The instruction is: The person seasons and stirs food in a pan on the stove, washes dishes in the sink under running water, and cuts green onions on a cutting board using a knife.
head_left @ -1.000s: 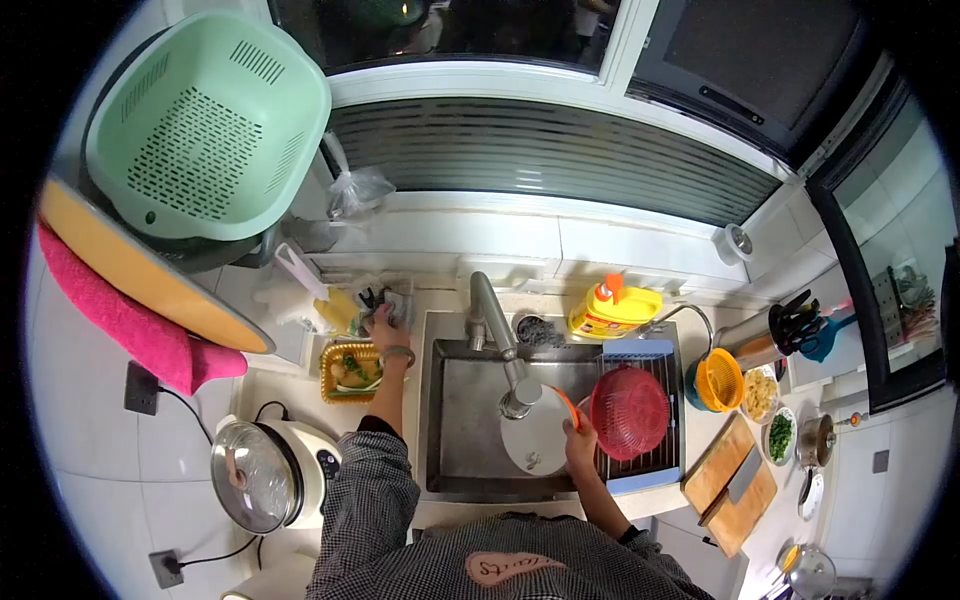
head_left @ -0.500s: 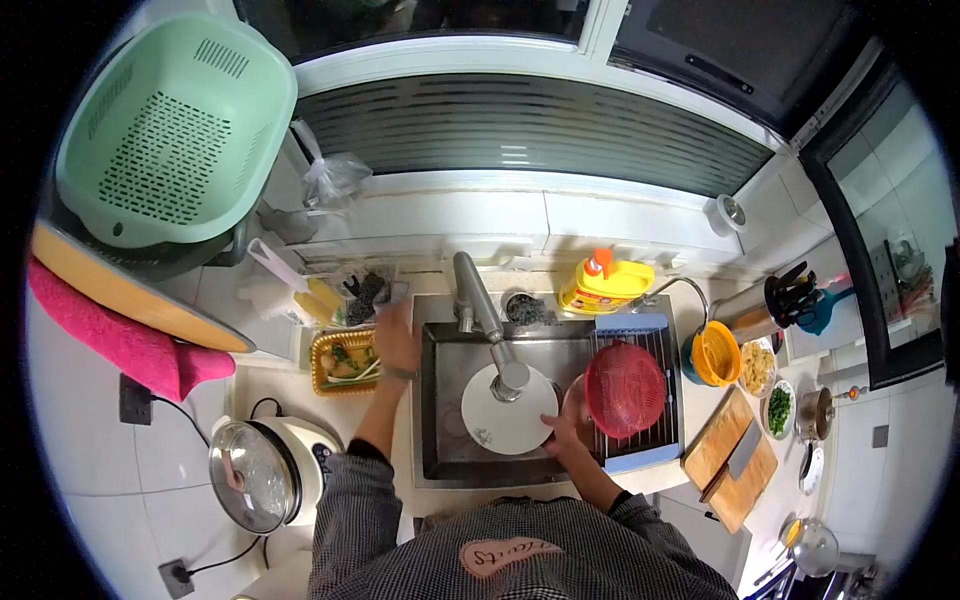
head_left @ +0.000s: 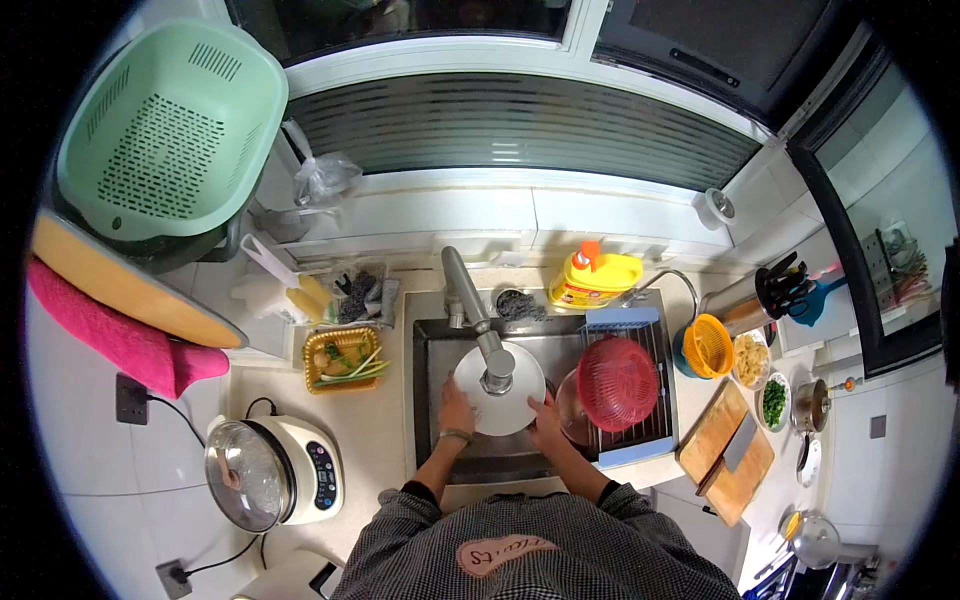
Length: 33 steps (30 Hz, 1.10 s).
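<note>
A white plate [head_left: 512,405] is under the faucet [head_left: 468,300] over the metal sink [head_left: 430,345]. My left hand [head_left: 456,408] is closed on the plate's left edge. On the opposite edge, my right hand [head_left: 547,425] grips the plate at its lower right. The faucet head hides part of the plate. Close to my right hand, a red colander [head_left: 618,383] sits on the drying rack [head_left: 635,455].
Left of the sink are a yellow basket [head_left: 345,386] with vegetables and an electric pot [head_left: 300,470]. A yellow detergent bottle [head_left: 595,280] stands behind it. On the right lie a cutting board [head_left: 745,490], a knife [head_left: 740,445] and an orange strainer [head_left: 708,345].
My left hand has moved right from beside the yellow basket to the plate and now holds its left edge. The plate has shifted slightly up in view, still in my right hand.
</note>
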Available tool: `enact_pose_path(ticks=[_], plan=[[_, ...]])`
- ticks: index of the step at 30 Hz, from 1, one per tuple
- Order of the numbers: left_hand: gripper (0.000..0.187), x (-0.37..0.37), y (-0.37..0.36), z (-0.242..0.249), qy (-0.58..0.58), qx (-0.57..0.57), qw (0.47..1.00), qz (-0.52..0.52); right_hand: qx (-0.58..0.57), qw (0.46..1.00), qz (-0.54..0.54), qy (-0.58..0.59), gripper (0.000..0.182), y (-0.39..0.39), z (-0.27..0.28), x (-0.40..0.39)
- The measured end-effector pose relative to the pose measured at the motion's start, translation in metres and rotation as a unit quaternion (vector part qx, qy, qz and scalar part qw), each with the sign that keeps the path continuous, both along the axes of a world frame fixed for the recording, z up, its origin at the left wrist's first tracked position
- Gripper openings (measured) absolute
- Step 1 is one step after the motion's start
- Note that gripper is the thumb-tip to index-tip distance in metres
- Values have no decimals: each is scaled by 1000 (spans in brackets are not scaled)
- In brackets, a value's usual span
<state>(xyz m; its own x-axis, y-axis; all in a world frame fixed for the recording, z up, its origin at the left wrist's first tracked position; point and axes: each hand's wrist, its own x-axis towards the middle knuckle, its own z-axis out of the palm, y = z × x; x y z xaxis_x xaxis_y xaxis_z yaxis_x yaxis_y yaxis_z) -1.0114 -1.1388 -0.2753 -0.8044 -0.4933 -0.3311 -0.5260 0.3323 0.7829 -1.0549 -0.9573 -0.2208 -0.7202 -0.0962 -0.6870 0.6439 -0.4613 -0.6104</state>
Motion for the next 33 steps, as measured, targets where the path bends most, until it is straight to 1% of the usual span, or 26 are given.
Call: enact_pose_path(ticks=[1,2,3,4,6,7,9,10,12,14,15,16,17,18,19,21,23,24,26,27,28,29,30,31,32,33], plan=[[48,-5,8,3,93,-242,962,-90,0,1000,0,1,40,-3,1,-3],[47,-11,18,8,180,-465,849,-172,28,999,-6,41,39,-6,1,-7],[47,-15,27,14,183,-465,849,-173,57,995,-13,81,38,-8,2,-11],[52,-18,36,21,137,-342,887,-278,57,995,-15,83,38,-10,5,-16],[58,-23,58,18,88,-210,898,-377,222,958,26,180,41,-14,17,-29],[55,-19,72,3,180,50,935,-302,221,958,23,181,41,-14,19,-36],[52,-16,76,7,255,306,894,-204,372,902,124,178,45,-12,18,-46],[43,-11,69,31,282,123,916,-258,371,903,122,176,45,-16,19,-46],[38,-7,54,29,297,-64,903,-303,488,837,171,178,47,-33,28,-37],[27,-9,41,-13,104,-89,938,-318,491,826,222,166,54,-56,78,-16],[27,-9,36,-13,104,-90,937,-320,491,827,219,166,54,-64,55,-12],[25,-7,32,-10,135,-48,949,-281,517,750,224,346,56,-69,13,-4],[23,-4,28,-7,165,-6,956,-242,524,644,221,512,58,-72,-12,1],[21,1,25,-4,192,38,960,-201,524,647,219,509,58,-76,6,1],[20,7,23,2,218,80,960,-158,486,722,180,458,54,-82,45,-5],[19,16,18,16,238,117,957,-115,438,794,137,399,49,-86,52,-14],[18,20,13,38,113,207,970,-56,434,709,127,541,58,-75,9,-32],[18,21,11,57,112,205,971,-59,430,677,122,585,61,-70,-4,-40],[29,23,8,88,97,441,891,52,508,682,238,469,52,-57,-20,-52],[29,24,5,86,97,441,891,52,508,682,238,469,52,-48,-33,-52],[31,25,0,83,113,447,885,57,407,822,222,331,46,-37,-63,-49],[32,24,-3,79,121,452,882,59,286,922,194,176,40,-27,-79,-47],[34,22,-7,75,129,456,879,61,289,921,194,177,40,-18,-75,-47],[37,20,-8,69,143,517,840,82,127,973,170,89,38,-8,-64,-44],[39,17,-8,62,158,576,795,105,-38,990,139,-2,36,2,-53,-41],[39,12,-11,50,157,579,793,106,-35,990,139,-3,36,8,-34,-37]])
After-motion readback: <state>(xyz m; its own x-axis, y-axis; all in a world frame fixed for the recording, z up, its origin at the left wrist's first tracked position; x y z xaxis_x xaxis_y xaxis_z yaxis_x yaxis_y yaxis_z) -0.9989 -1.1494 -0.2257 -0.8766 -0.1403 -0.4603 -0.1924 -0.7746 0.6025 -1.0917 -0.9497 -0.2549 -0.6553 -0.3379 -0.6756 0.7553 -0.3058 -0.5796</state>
